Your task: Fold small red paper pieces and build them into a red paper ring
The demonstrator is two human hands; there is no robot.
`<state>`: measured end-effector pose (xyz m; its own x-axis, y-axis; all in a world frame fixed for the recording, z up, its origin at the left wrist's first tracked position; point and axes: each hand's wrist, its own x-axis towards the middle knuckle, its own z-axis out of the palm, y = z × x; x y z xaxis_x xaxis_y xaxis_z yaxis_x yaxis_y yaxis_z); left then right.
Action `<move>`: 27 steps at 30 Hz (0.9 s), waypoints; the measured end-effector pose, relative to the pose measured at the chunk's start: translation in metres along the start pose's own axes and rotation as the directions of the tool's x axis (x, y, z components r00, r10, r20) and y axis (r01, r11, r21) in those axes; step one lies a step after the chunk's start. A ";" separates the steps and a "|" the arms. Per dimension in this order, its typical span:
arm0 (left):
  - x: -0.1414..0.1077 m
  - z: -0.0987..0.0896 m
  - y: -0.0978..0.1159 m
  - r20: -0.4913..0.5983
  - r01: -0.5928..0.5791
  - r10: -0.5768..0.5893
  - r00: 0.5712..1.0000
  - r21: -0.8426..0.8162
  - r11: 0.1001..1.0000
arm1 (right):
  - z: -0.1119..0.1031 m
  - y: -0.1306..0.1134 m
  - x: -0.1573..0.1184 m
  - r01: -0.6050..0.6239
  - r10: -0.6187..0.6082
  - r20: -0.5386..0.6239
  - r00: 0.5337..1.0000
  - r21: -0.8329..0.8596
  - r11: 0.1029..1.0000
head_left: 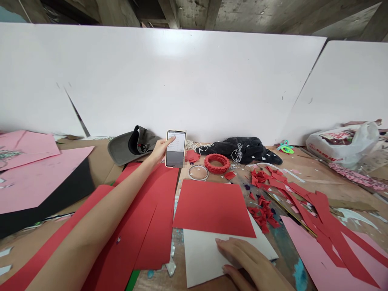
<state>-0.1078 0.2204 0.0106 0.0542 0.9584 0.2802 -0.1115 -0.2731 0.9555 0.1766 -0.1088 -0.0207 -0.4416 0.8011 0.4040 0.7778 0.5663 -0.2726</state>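
My left hand (160, 149) is stretched forward and grips a phone (176, 151), its lit screen facing me and the thumb over the glass. Below it lie large sheets of red paper (151, 202). My right hand (242, 254) rests on a white sheet (200, 258), fingers loosely extended and the thumb apart, with nothing held. Partly covering that white sheet is a rectangular red sheet (212, 208), just beyond my right fingertips. Behind it are a thin pale ring (198, 178) and a red ring with a bumpy paper surface (217, 158).
Red paper scraps (265, 214), long red strips (327, 218) and a pencil-like stick (291, 214) lie to the right. A grey cap (127, 147), black cloth (242, 149) and plastic bag (333, 149) line the white panel (169, 89). Pink sheets (51, 173) lie left.
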 end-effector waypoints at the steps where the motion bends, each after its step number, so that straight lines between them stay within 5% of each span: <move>1: 0.001 -0.001 -0.001 -0.004 0.003 -0.003 1.000 0.010 1.000 | 0.000 0.000 0.000 0.000 0.000 0.003 1.000 -0.002 1.000; 8: 0.007 -0.004 -0.007 -0.050 0.035 -0.035 0.998 -0.008 0.999 | -0.003 -0.002 -0.001 -0.007 0.007 0.003 1.000 0.022 1.000; 17: -0.002 -0.003 0.000 0.091 -0.012 0.008 0.996 0.053 0.999 | 0.000 0.001 -0.001 -0.003 0.003 0.033 0.999 -0.012 1.000; 27: -0.002 -0.001 -0.001 0.065 -0.007 0.006 0.998 0.013 1.000 | -0.002 -0.001 0.001 0.000 0.001 0.010 1.000 -0.003 1.000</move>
<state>-0.1090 0.2192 0.0088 0.1182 0.9493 0.2913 -0.0991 -0.2806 0.9547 0.1764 -0.1090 -0.0187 -0.4456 0.8032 0.3954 0.7796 0.5652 -0.2697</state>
